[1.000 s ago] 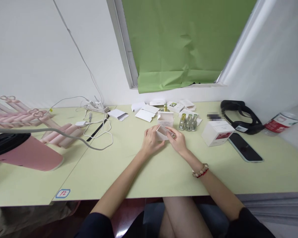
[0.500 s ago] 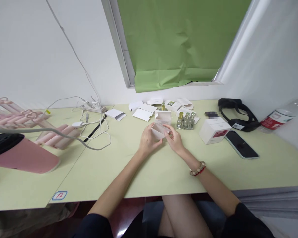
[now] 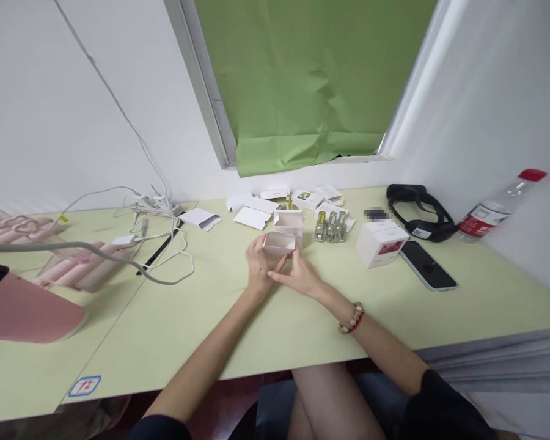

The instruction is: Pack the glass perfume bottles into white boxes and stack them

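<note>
A small white open-topped box (image 3: 278,243) is held between both hands near the middle of the table. My left hand (image 3: 259,266) wraps its left side, and my right hand (image 3: 300,275) has its fingers on the right side and underneath. Right behind it stands another white box (image 3: 289,221) with its flap up. Small glass bottles with gold and green caps (image 3: 332,228) stand to the right of the boxes. Several white cartons and flaps (image 3: 255,212) lie farther back. A closed white box with a red label (image 3: 381,245) sits at the right.
A phone (image 3: 428,266), a black headset (image 3: 420,211) and a water bottle (image 3: 492,211) are on the right. On the left are a power strip (image 3: 156,209) with white cables, pink tubes (image 3: 85,269) and a large pink cup (image 3: 27,308). A grey cable crosses above them.
The held box has turned so its opening faces me more squarely, and my right hand has shifted lower around it. The whole view has shifted slightly.
</note>
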`<state>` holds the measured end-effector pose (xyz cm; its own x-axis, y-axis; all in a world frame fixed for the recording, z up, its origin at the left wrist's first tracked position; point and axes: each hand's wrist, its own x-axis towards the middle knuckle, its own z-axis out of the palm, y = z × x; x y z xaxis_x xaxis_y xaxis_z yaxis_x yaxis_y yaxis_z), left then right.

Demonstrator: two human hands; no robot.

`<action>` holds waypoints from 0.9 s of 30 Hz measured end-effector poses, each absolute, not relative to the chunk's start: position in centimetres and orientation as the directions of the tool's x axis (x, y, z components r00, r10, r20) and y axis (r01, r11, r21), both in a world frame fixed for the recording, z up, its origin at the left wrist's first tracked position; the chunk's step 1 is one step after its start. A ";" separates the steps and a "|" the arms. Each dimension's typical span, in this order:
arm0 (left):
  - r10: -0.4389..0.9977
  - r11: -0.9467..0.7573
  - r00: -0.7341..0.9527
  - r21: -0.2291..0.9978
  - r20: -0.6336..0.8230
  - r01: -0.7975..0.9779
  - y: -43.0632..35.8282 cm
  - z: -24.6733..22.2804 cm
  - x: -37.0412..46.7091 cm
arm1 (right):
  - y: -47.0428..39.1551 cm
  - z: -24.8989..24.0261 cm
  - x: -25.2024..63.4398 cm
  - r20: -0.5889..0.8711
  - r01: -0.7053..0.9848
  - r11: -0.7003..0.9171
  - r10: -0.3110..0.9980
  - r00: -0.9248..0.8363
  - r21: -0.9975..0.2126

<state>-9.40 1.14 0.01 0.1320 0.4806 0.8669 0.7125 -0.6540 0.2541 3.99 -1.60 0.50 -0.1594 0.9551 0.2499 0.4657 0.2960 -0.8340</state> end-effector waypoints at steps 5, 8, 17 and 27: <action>0.519 -0.705 0.132 0.335 0.845 0.625 1.0 -0.2 -9.0 | -1.4 0.4 3.9 0.227 0.345 0.246 0.969 -0.096 -0.906; 0.510 -0.751 0.219 0.306 0.832 0.586 0.8 -0.2 -8.9 | -1.1 0.3 3.6 0.275 0.137 0.277 0.961 -0.036 -0.951; 0.479 -0.831 0.373 0.273 0.795 0.485 -0.1 0.6 -8.4 | -0.8 0.8 3.8 0.334 0.066 0.328 0.909 0.250 -0.942; 0.660 -0.653 0.241 0.385 0.712 0.652 0.5 0.5 -9.1 | -0.1 2.3 5.6 0.374 0.036 0.400 0.818 0.436 -0.916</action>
